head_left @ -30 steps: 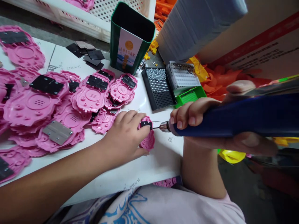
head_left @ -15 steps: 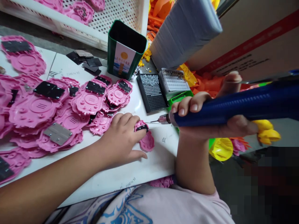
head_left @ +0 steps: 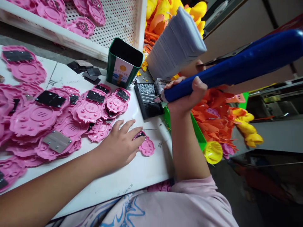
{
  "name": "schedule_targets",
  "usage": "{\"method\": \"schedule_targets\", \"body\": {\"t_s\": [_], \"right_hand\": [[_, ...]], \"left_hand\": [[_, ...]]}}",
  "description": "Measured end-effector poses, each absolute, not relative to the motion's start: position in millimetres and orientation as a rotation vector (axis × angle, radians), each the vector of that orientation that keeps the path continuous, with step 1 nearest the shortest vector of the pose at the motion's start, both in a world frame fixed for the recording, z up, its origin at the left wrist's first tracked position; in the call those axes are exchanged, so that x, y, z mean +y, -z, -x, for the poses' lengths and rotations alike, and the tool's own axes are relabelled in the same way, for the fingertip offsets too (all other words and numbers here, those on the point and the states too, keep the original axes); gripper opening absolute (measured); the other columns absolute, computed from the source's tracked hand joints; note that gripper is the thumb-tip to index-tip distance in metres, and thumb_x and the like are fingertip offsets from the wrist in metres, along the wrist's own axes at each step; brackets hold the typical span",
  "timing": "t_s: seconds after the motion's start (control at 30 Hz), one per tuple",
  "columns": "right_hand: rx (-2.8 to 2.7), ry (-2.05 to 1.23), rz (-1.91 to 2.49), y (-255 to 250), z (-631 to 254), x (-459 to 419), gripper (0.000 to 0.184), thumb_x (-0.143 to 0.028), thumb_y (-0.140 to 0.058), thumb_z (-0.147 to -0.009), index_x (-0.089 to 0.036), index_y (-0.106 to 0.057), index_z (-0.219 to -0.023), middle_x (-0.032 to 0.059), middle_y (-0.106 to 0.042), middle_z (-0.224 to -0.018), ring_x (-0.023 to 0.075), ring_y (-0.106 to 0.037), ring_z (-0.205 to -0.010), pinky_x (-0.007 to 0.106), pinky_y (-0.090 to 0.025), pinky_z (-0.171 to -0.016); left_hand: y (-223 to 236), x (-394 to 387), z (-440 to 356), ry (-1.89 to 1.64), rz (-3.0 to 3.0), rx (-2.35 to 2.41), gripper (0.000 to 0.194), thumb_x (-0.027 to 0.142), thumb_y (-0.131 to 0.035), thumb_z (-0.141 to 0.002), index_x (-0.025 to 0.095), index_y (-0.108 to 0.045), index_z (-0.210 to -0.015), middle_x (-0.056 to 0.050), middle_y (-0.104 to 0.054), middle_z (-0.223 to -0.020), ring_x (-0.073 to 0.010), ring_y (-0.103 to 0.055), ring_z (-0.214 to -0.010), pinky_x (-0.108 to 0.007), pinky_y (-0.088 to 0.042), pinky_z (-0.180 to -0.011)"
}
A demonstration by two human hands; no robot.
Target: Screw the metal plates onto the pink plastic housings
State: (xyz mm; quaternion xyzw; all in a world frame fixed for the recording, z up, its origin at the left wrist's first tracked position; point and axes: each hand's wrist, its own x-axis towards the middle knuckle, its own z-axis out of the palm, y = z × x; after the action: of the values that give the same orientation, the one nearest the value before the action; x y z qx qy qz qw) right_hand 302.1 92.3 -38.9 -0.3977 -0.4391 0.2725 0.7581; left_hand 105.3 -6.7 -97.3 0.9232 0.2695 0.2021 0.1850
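My left hand point(head_left: 121, 143) lies with fingers spread, its fingertips at the left edge of a small pink plastic shell point(head_left: 147, 147). A black plate point(head_left: 141, 134) sits on that shell, partly behind the fingers. My right hand point(head_left: 189, 94) is wrapped round a blue electric screwdriver point(head_left: 213, 74). The screwdriver's thin bit points left and lies over a black screw tray point(head_left: 149, 105); whether it touches a screw I cannot tell. Silvery screws heap at the tray's far end and stand in rows of holes.
Pink shells with screwed-on plates point(head_left: 49, 101) pile up at left. Behind them are loose dark plates point(head_left: 91, 72), a green tin point(head_left: 123, 63) and a white crate point(head_left: 99, 45). A pale stack point(head_left: 176, 44) leans behind the tray. Orange parts point(head_left: 210, 116) and a yellow cup point(head_left: 213, 152) are at right.
My right hand has drawn the screwdriver off the shell's black plate and swung it up and away to the screw tray. My left hand has loosened, its fingers spreading beside the shell.
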Motion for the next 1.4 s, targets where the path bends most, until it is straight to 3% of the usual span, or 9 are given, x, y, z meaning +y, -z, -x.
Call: {"method": "schedule_targets", "body": {"t_s": [0.2,0.43,0.8,0.93,1.07,1.2,1.4], "right_hand": [[-1.003,-0.590,0.919,39.8,-305.2,92.6,0.020,-0.043,-0.049,-0.070,-0.023,-0.048,-0.064,-0.0069,-0.052,-0.053,0.0101,-0.055,-0.042,0.023,-0.045,-0.043],[-1.020,-0.622,0.880,41.3,-304.9,92.8,0.018,-0.041,-0.048,-0.071,-0.024,-0.048,-0.070,-0.0062,-0.054,-0.052,0.0120,-0.056,-0.042,0.023,-0.042,-0.042],[-0.992,-0.567,0.953,31.0,-306.9,92.3,0.026,-0.047,-0.043,-0.070,-0.023,-0.045,-0.060,-0.0044,-0.049,-0.054,0.0104,-0.052,-0.041,0.023,-0.042,-0.040],[-0.947,-0.657,0.915,17.5,-310.3,72.4,0.023,-0.045,-0.046,-0.067,-0.027,-0.058,-0.076,-0.0052,-0.053,-0.051,0.0136,-0.054,-0.042,0.024,-0.042,-0.040],[-1.007,-0.847,0.861,13.3,-311.6,31.9,0.035,-0.047,-0.057,-0.064,-0.031,-0.066,-0.094,-0.0045,-0.059,-0.054,0.0152,-0.056,-0.046,0.031,-0.049,-0.047],[-1.137,-1.032,0.732,22.4,-307.1,-4.8,0.045,-0.054,-0.061,-0.066,-0.031,-0.067,-0.105,-0.0038,-0.060,-0.057,0.0156,-0.054,-0.044,0.034,-0.050,-0.045],[-1.238,-1.218,0.659,25.3,-305.9,-18.8,0.043,-0.045,-0.063,-0.070,-0.032,-0.065,-0.111,0.0003,-0.065,-0.066,0.0194,-0.060,-0.052,0.038,-0.051,-0.048]], "left_hand": [[100.6,-6.6,-107.6,-0.656,-2.626,0.806,0.020,0.027,-0.063,-0.087,0.022,-0.067,-0.106,-0.008,-0.065,-0.112,-0.0322,-0.048,-0.114,-0.047,-0.030,-0.093],[101.7,-6.3,-108.1,-0.652,-2.621,0.812,0.016,0.028,-0.064,-0.087,0.022,-0.067,-0.101,-0.009,-0.065,-0.110,-0.0321,-0.047,-0.112,-0.046,-0.030,-0.091],[99.1,-4.0,-105.1,-0.635,-2.583,0.787,0.019,0.029,-0.064,-0.087,0.024,-0.068,-0.104,-0.008,-0.064,-0.105,-0.0298,-0.048,-0.103,-0.045,-0.031,-0.087],[96.4,-3.3,-105.7,-0.615,-2.575,0.830,0.019,0.031,-0.065,-0.086,0.023,-0.070,-0.103,-0.009,-0.064,-0.103,-0.0301,-0.048,-0.100,-0.045,-0.032,-0.085],[94.2,-2.9,-106.8,-0.621,-2.548,0.889,0.019,0.034,-0.066,-0.086,0.022,-0.071,-0.100,-0.010,-0.063,-0.098,-0.0295,-0.047,-0.098,-0.044,-0.033,-0.086],[94.4,-2.2,-108.5,-0.620,-2.522,0.907,0.019,0.036,-0.068,-0.084,0.023,-0.071,-0.099,-0.009,-0.062,-0.095,-0.0286,-0.047,-0.097,-0.043,-0.033,-0.084],[94.8,-1.4,-109.9,-0.603,-2.531,0.908,0.020,0.036,-0.068,-0.084,0.024,-0.072,-0.099,-0.009,-0.060,-0.094,-0.0284,-0.047,-0.096,-0.042,-0.033,-0.083]]}}
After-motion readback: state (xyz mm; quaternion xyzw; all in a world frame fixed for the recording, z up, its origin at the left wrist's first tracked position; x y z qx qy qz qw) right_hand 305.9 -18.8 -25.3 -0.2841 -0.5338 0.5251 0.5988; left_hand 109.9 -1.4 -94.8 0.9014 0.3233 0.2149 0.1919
